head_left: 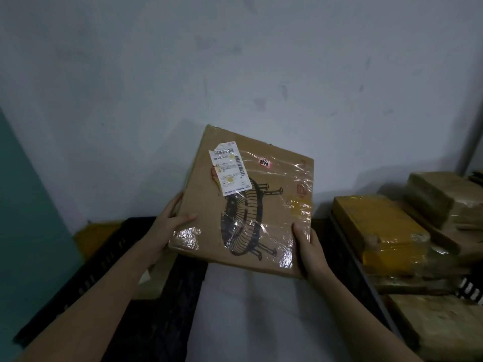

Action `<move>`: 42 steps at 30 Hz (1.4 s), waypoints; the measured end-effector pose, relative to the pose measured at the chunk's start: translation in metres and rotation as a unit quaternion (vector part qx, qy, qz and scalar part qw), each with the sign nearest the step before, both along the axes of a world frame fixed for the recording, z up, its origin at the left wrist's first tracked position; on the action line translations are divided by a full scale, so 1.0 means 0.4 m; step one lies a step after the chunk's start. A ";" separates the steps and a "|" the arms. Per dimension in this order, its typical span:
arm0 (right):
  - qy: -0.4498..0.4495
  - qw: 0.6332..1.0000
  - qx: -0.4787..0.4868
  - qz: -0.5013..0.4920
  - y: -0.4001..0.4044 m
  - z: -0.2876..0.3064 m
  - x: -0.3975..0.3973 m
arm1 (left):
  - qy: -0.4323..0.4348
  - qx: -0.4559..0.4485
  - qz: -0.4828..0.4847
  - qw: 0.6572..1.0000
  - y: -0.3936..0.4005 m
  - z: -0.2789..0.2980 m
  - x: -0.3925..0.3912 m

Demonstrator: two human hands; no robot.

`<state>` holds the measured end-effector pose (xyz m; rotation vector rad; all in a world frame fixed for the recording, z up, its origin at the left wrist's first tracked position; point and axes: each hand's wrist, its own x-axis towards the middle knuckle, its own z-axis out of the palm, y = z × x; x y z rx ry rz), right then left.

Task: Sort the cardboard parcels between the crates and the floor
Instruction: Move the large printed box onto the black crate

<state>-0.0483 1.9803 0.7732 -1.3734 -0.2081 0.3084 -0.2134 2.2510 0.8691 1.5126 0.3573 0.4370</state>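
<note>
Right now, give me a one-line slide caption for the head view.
Both hands, left and right, hold a flat, tape-wrapped brown cardboard parcel above a black plastic crate.

I extend both bare forearms forward, my left hand and right hand raised, thumbs on top, fingers curled in a grip.

flat taped parcel | tilted, held aloft | black crate below-left | wrapped parcels stacked right

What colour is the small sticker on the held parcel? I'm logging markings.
Red or pink, on the cardboard parcel; head view.
</note>
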 end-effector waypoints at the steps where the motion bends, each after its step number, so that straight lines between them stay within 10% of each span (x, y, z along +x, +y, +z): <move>1: 0.005 1.000 0.000 0.003 0.010 0.003 -0.002 | -0.008 -0.008 0.011 1.000 0.005 0.001 -0.007; 27: -0.004 0.947 -0.257 0.196 0.524 -0.080 -0.316 | 0.005 -0.027 0.204 0.979 0.546 0.067 -0.503; 42: -0.007 0.938 -0.343 0.042 0.714 -0.223 -0.443 | 0.189 -0.080 0.108 0.973 0.760 -0.086 -0.574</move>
